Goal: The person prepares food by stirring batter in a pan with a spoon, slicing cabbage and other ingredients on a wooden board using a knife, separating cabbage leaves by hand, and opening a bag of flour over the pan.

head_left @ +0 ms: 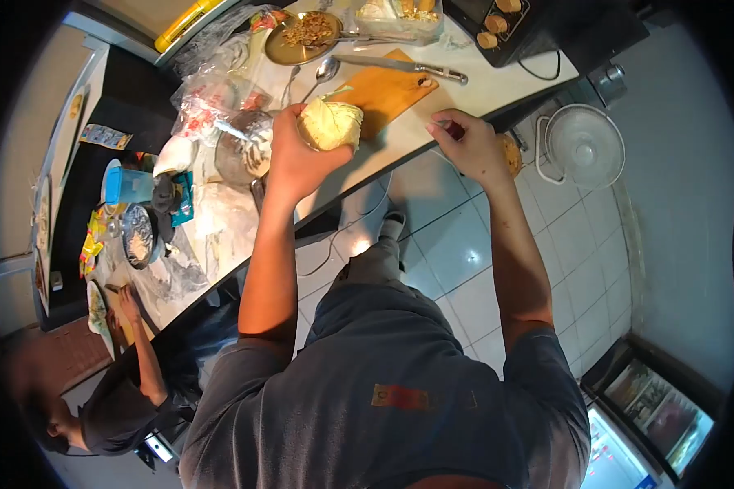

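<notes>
My left hand [295, 159] is wrapped round a pale yellow cabbage [331, 124] and holds it above the table's front edge. Behind the cabbage, a wooden cutting board [391, 91] lies on the table. A large knife [404, 65] rests across the board's far end, its handle to the right. My right hand [475, 147] is raised off the table's edge, right of the board. Its fingers are closed on a small dark red object [455, 129], mostly hidden by them, whose kind I cannot make out.
A spoon [325, 72] and a plate of brown bits [302, 49] lie behind the cabbage. Left are plastic bags [208, 102] and a metal bowl [240, 155]. A white strainer-like container [583, 147] stands right. At lower left another person's hand [130, 308] works over a board.
</notes>
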Action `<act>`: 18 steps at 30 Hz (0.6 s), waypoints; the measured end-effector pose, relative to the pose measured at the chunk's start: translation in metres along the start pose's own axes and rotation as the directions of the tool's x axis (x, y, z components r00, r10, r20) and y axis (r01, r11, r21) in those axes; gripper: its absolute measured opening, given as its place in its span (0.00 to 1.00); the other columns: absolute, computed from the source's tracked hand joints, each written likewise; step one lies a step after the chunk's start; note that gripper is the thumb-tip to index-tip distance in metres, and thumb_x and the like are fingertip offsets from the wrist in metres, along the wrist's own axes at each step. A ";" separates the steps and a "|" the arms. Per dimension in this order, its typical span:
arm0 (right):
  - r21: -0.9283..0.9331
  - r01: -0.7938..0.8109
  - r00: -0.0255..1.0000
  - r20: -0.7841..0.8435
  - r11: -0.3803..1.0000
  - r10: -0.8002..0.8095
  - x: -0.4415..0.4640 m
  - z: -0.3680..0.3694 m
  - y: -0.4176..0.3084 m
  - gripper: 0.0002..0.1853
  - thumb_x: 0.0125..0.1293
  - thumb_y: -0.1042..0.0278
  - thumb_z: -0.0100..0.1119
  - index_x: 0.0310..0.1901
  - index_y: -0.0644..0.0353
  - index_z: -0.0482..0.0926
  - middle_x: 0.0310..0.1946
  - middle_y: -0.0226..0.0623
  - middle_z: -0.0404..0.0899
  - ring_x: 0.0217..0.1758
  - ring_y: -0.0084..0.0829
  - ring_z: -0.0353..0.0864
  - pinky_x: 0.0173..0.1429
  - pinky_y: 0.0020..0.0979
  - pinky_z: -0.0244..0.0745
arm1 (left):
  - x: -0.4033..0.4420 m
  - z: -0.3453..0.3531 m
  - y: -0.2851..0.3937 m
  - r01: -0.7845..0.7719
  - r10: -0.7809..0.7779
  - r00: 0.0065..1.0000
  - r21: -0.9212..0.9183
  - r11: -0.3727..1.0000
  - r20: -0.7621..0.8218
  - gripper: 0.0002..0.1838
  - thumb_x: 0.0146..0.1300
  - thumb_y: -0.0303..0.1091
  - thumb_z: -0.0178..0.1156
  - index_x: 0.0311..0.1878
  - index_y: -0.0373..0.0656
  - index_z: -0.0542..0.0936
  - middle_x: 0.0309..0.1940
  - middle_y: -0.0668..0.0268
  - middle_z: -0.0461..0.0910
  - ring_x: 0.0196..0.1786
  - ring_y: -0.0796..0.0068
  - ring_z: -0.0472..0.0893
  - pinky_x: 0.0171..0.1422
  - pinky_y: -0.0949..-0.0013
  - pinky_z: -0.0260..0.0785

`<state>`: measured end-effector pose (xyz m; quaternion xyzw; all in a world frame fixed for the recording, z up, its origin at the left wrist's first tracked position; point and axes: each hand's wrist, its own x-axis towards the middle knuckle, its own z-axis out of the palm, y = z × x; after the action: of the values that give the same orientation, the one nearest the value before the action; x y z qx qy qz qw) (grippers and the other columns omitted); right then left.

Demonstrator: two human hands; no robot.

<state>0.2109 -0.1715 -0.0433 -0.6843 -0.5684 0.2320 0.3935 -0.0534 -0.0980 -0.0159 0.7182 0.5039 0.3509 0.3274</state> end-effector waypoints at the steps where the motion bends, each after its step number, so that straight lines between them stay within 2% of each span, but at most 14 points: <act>1: -0.008 0.018 1.000 0.004 1.000 -0.018 0.012 0.002 0.011 0.16 0.60 0.59 0.68 0.42 0.62 0.83 0.26 0.42 0.82 0.28 0.32 0.83 0.36 0.31 0.77 | 0.005 0.008 -0.003 0.005 -0.005 1.000 -0.006 1.000 -0.013 0.44 0.35 0.39 0.75 0.56 0.28 0.67 0.51 0.48 0.72 0.55 0.56 0.75 0.61 0.62 0.68; 3: -0.066 0.056 0.998 0.008 0.996 -0.056 0.039 0.001 0.030 0.15 0.59 0.60 0.68 0.44 0.61 0.83 0.29 0.40 0.82 0.31 0.33 0.82 0.39 0.31 0.77 | 0.015 0.022 -0.009 -0.043 0.054 0.997 0.196 0.980 -0.053 0.45 0.37 0.40 0.76 0.59 0.30 0.68 0.50 0.51 0.74 0.54 0.57 0.76 0.61 0.62 0.69; 5: -0.122 0.071 0.997 0.023 0.990 -0.069 0.077 0.006 0.059 0.15 0.59 0.62 0.68 0.45 0.60 0.83 0.32 0.39 0.82 0.34 0.33 0.82 0.42 0.31 0.76 | 0.034 0.039 -0.018 -0.009 0.022 0.998 0.226 0.974 -0.052 0.44 0.36 0.41 0.76 0.58 0.31 0.69 0.50 0.49 0.74 0.54 0.54 0.76 0.61 0.60 0.69; 7: -0.432 0.211 0.967 -0.040 0.877 -0.252 0.103 0.013 0.085 0.19 0.57 0.61 0.67 0.50 0.57 0.80 0.42 0.45 0.79 0.44 0.47 0.79 0.52 0.44 0.73 | 0.046 0.055 -0.024 0.034 -0.023 0.999 0.247 0.968 -0.050 0.43 0.34 0.41 0.76 0.56 0.34 0.71 0.49 0.48 0.74 0.53 0.49 0.76 0.60 0.57 0.69; 8: -0.433 0.222 0.966 -0.025 0.873 -0.259 0.115 0.015 0.094 0.19 0.57 0.61 0.67 0.50 0.57 0.80 0.42 0.45 0.79 0.44 0.47 0.79 0.52 0.44 0.73 | 0.054 0.061 -0.026 0.048 -0.034 0.998 0.243 0.969 -0.060 0.43 0.34 0.41 0.76 0.56 0.34 0.71 0.49 0.48 0.74 0.53 0.49 0.76 0.60 0.57 0.69; 10: -0.566 0.266 0.952 0.030 0.780 -0.303 0.131 0.018 0.103 0.22 0.57 0.62 0.65 0.54 0.54 0.77 0.46 0.46 0.77 0.48 0.53 0.75 0.58 0.49 0.66 | 0.068 0.074 -0.029 0.078 -0.082 0.997 0.231 0.970 0.009 0.43 0.33 0.43 0.73 0.56 0.33 0.70 0.51 0.49 0.72 0.57 0.50 0.71 0.63 0.54 0.61; 12: -0.511 0.315 0.947 0.118 0.800 -0.298 0.144 0.021 0.112 0.21 0.56 0.62 0.63 0.52 0.53 0.76 0.45 0.46 0.78 0.47 0.50 0.77 0.58 0.50 0.64 | 0.079 0.090 -0.040 0.112 -0.114 0.993 0.188 0.976 0.001 0.44 0.32 0.44 0.73 0.57 0.33 0.70 0.51 0.50 0.72 0.58 0.50 0.71 0.63 0.54 0.60; 14: -0.495 0.225 0.956 0.279 0.839 -0.092 0.155 0.020 0.103 0.18 0.54 0.62 0.63 0.48 0.52 0.77 0.39 0.43 0.80 0.44 0.47 0.79 0.56 0.49 0.65 | 0.087 0.102 -0.042 0.070 -0.078 0.997 0.294 0.953 0.017 0.45 0.32 0.44 0.73 0.57 0.34 0.70 0.51 0.51 0.72 0.57 0.50 0.71 0.64 0.54 0.60; 15: -0.550 0.218 0.938 0.345 0.806 -0.018 0.164 0.018 0.103 0.16 0.52 0.63 0.62 0.43 0.53 0.77 0.32 0.41 0.82 0.39 0.47 0.82 0.52 0.47 0.68 | 0.090 0.107 -0.041 0.095 -0.100 0.995 0.298 0.950 0.002 0.45 0.32 0.44 0.73 0.57 0.34 0.70 0.51 0.51 0.72 0.57 0.50 0.71 0.64 0.54 0.60; 17: -0.478 0.234 0.914 0.405 0.846 -0.024 0.166 0.011 0.101 0.16 0.51 0.63 0.62 0.43 0.53 0.77 0.30 0.41 0.82 0.38 0.47 0.82 0.49 0.47 0.70 | 0.095 0.115 -0.037 0.139 -0.174 0.981 0.316 0.938 0.084 0.47 0.32 0.44 0.74 0.60 0.36 0.70 0.54 0.51 0.70 0.60 0.49 0.69 0.66 0.53 0.57; 18: -0.415 0.233 0.896 0.442 0.880 -0.028 0.165 0.008 0.102 0.16 0.50 0.62 0.62 0.42 0.54 0.77 0.28 0.42 0.82 0.36 0.48 0.83 0.46 0.47 0.71 | 0.096 0.120 -0.040 0.162 -0.195 0.978 0.326 0.931 0.069 0.47 0.32 0.44 0.74 0.60 0.36 0.70 0.54 0.51 0.70 0.60 0.49 0.69 0.66 0.53 0.57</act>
<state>0.3062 -0.0152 -0.1083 -0.6496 -0.7243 0.2066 0.1034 0.0502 -0.0097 -0.0964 0.7294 0.6001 0.1975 0.2625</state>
